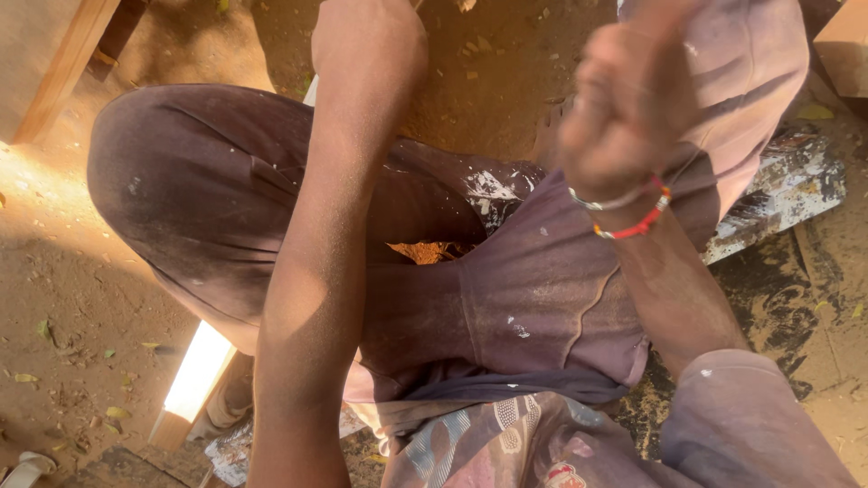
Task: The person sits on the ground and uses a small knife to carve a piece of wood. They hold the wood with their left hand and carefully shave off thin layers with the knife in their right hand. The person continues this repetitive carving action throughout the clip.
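Right hand (624, 99) fisted, blurred; wooden plank (194, 380) well below.

Sawdust-strewn dirt ground (54, 298); paint-spattered plank (787, 194) right; pale wooden batten (194, 380) lower left.

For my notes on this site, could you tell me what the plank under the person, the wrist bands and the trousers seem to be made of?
Plank: pale, unfinished wood, by its sawn edge, probably softwood.
Wrist bands: one of red and orange beads, likely plastic or glass; the other thin and silvery, perhaps metal.
Trousers: matte woven cloth, dusty and flecked with white.
Right hand: blurred.
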